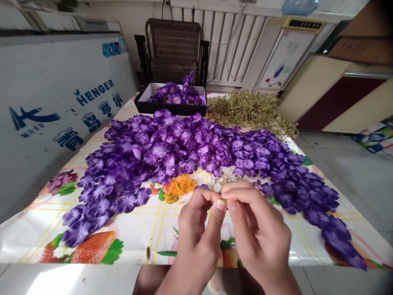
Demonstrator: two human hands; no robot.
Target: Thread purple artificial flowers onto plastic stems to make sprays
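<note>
My left hand (198, 233) and my right hand (260, 229) meet over the front of the table, thumbs and forefingers pinched together. Between the fingertips is a thin olive-green artificial flower stem (227, 179), whose branches show just beyond my fingers. What else the pinch holds is too small to make out. Purple fabric petals (172, 143) lie in a wide curved heap around the hands. Left of my fingers sits a small pile of orange flower centres (179, 187).
A black box (170, 108) with assembled purple flowers (181, 94) stands at the back. Beside it lies a heap of olive-green stems (248, 107). The table wears a fruit-print cloth (135, 241). A white freezer (61, 90) borders the left, and a folding chair (175, 49) stands behind.
</note>
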